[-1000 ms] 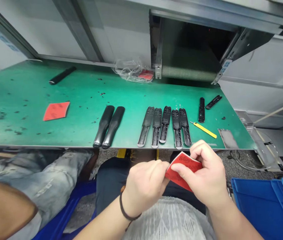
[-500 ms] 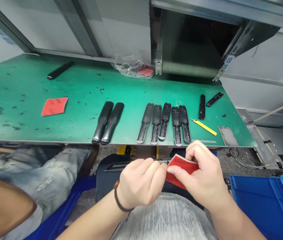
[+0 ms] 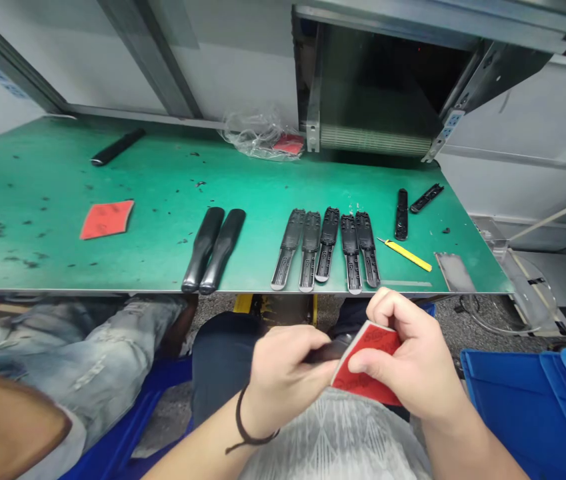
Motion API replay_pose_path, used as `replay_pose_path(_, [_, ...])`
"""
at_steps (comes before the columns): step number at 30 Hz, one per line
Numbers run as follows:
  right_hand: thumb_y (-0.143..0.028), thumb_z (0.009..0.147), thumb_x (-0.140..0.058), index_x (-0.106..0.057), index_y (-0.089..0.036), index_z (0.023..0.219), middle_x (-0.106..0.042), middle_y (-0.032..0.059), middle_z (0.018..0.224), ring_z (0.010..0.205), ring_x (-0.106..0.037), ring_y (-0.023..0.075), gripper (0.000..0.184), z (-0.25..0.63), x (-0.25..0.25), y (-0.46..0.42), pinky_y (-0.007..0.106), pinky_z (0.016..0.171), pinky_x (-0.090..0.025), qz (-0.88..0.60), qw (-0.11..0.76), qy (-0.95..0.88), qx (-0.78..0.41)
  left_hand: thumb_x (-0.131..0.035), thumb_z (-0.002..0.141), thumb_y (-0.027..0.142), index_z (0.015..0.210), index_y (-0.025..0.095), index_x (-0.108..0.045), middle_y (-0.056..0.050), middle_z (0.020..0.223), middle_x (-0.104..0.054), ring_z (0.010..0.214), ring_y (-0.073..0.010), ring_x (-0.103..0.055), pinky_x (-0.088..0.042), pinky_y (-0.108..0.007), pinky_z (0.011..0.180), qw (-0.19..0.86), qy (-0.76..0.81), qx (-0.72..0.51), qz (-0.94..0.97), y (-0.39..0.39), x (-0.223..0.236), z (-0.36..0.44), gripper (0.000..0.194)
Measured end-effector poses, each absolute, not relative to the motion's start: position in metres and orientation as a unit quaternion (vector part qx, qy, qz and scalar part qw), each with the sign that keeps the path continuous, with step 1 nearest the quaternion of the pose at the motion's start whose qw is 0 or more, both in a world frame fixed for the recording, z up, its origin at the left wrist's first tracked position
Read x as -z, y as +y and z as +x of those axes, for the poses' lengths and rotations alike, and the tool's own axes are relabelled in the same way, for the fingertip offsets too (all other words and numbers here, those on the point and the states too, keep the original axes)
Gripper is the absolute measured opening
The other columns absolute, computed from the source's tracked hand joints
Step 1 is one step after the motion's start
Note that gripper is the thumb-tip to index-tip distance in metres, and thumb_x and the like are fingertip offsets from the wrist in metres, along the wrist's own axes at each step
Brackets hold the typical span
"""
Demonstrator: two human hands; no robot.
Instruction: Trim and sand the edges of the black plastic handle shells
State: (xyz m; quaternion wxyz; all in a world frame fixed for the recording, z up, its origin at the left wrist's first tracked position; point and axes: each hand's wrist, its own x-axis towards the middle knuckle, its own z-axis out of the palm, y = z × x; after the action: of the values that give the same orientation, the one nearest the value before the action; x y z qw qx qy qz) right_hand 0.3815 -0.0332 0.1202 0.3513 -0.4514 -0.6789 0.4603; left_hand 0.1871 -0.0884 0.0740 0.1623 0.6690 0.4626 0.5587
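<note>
My right hand (image 3: 410, 353) is shut on a folded sheet of red sandpaper (image 3: 367, 363), with the thumb on its front and the fingers behind. My left hand (image 3: 287, 380) grips a black plastic handle piece (image 3: 327, 353), and its end goes into the fold of the sandpaper. Most of that piece is hidden by my left fingers. Both hands are held low over my lap, below the front edge of the green workbench mat (image 3: 53, 180).
On the mat lie several black ribbed handle halves (image 3: 310, 250), paired smooth black handles (image 3: 213, 250), a yellow utility knife (image 3: 405, 255) and a red sandpaper sheet (image 3: 107, 220). A blue plastic crate (image 3: 517, 413) stands at lower right. A co-worker's jeans-clad leg (image 3: 73, 347) and arm (image 3: 3, 420) are at left.
The black piece has shifted from a long sideways pose to being tucked further into the sandpaper fold. My left hand has moved slightly right and the sandpaper has turned a little.
</note>
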Motion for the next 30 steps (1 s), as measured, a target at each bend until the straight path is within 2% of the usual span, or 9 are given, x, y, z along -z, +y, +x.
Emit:
replay_pose_path(3, [-0.039,0.077,-0.091,-0.043,-0.025,0.075,-0.052,-0.0041,0.077,0.07,-0.048,0.0142,0.051,0.39,-0.101,-0.027,0.028,0.064,-0.043,-0.498,0.336,-0.645,-0.472,-0.088,0.086,0.052,0.077,0.021,-0.067,0.002,0.056,-0.058,0.045,-0.0121,-0.048,-0.035,-0.025,0.043,0.359,0.463,-0.645,0.491,-0.092,-0.075,0.185,0.038])
replay_pose_path(5, [-0.046,0.08,-0.09,-0.044,-0.025,0.077,-0.054,-0.0047,0.076,0.066,-0.048,0.0135,0.051,0.393,-0.091,-0.024,0.026,0.061,-0.042,-0.476,0.363,-0.612,-0.517,-0.083,0.087,0.062,0.079,0.02,-0.067,0.002,0.056,-0.054,0.043,-0.0103,-0.041,-0.028,-0.023,0.04,0.484,0.453,-0.641,0.387,-0.09,-0.076,0.186,0.045])
replay_pose_path(7, [-0.056,0.083,-0.088,-0.047,-0.025,0.081,-0.055,-0.0053,0.075,0.062,-0.047,0.0124,0.051,0.39,-0.088,-0.024,0.025,0.056,-0.041,-0.41,0.416,-0.576,-0.572,-0.078,0.088,0.068,0.081,0.018,-0.066,0.003,0.057,-0.049,0.046,-0.0085,-0.034,-0.025,-0.022,0.042,0.566,0.454,-0.605,0.328,-0.084,-0.074,0.191,0.052])
replay_pose_path(9, [-0.062,0.083,-0.087,-0.051,-0.024,0.085,-0.056,-0.0055,0.076,0.06,-0.047,0.0114,0.052,0.381,-0.091,-0.024,0.024,0.055,-0.039,-0.365,0.451,-0.558,-0.593,-0.073,0.092,0.069,0.08,0.017,-0.064,0.002,0.062,-0.049,0.052,-0.0091,-0.037,-0.032,-0.022,0.048,0.607,0.439,-0.585,0.311,-0.079,-0.071,0.199,0.055])
replay_pose_path(12, [-0.064,0.082,-0.087,-0.052,-0.024,0.085,-0.056,-0.0054,0.074,0.061,-0.046,0.0111,0.053,0.365,-0.101,-0.023,0.024,0.056,-0.039,-0.373,0.45,-0.568,-0.58,-0.072,0.097,0.06,0.079,0.016,-0.061,-0.002,0.073,-0.054,0.063,-0.0108,-0.042,-0.04,-0.023,0.058,0.637,0.415,-0.573,0.306,-0.077,-0.067,0.211,0.049])
replay_pose_path(16, [-0.057,0.083,-0.085,-0.049,-0.024,0.082,-0.055,-0.0057,0.072,0.062,-0.048,0.0117,0.049,0.352,-0.106,-0.018,0.025,0.058,-0.041,-0.416,0.436,-0.578,-0.551,-0.077,0.095,0.051,0.081,0.015,-0.062,0.0,0.071,-0.054,0.061,-0.0105,-0.042,-0.038,-0.023,0.057,0.66,0.418,-0.563,0.27,-0.077,-0.068,0.22,0.041])
replay_pose_path(22, [-0.043,0.076,-0.085,-0.041,-0.025,0.075,-0.047,-0.0083,0.067,0.062,-0.042,0.0112,0.047,0.347,-0.102,-0.023,0.025,0.058,-0.038,-0.467,0.356,-0.604,-0.539,-0.08,0.086,0.069,0.078,0.014,-0.063,0.0,0.068,-0.057,0.057,-0.0096,-0.045,-0.04,-0.022,0.054,0.616,0.416,-0.628,0.23,-0.055,-0.082,0.213,0.058])
replay_pose_path(27, [-0.04,0.073,-0.086,-0.039,-0.025,0.074,-0.046,-0.0082,0.07,0.066,-0.04,0.0118,0.05,0.339,-0.091,-0.04,0.026,0.061,-0.035,-0.48,0.283,-0.631,-0.541,-0.089,0.075,0.068,0.068,0.019,-0.05,0.008,0.057,-0.041,0.045,-0.005,-0.031,-0.031,-0.019,0.042,0.576,0.429,-0.673,0.177,-0.036,-0.096,0.199,0.064])
replay_pose_path(30, [-0.039,0.074,-0.086,-0.038,-0.025,0.075,-0.044,-0.0085,0.07,0.067,-0.038,0.012,0.051,0.338,-0.083,-0.048,0.026,0.062,-0.033,-0.467,0.251,-0.632,-0.565,-0.092,0.074,0.067,0.07,0.019,-0.051,0.009,0.056,-0.037,0.042,-0.0046,-0.029,-0.027,-0.018,0.037,0.554,0.408,-0.709,0.156,-0.028,-0.1,0.193,0.063])
